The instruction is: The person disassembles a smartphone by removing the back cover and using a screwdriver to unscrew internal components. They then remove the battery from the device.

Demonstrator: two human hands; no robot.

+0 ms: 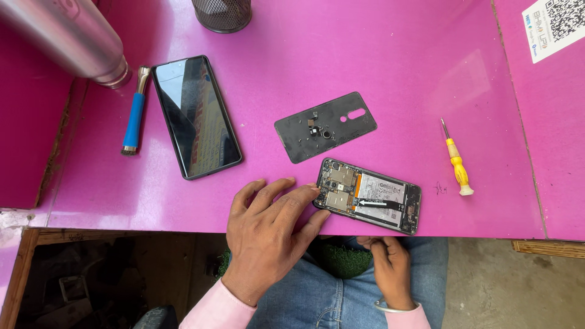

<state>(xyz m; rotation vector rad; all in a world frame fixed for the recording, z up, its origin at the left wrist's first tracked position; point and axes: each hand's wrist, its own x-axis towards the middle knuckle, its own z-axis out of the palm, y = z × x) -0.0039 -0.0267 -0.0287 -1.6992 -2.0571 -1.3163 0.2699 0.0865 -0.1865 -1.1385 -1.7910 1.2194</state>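
The left hand (271, 228), fingers spread, is steadying the opened phone (369, 196) near the table (402, 55) edge; its back cover (325, 127) is lying off just above; the right hand (390, 265) is curling below, grip unclear.

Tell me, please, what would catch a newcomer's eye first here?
Probably the opened phone at the near edge of the bright pink table, circuit boards and battery exposed, with the left hand touching its end. Its removed back cover lies just behind it, and a yellow screwdriver to the right.
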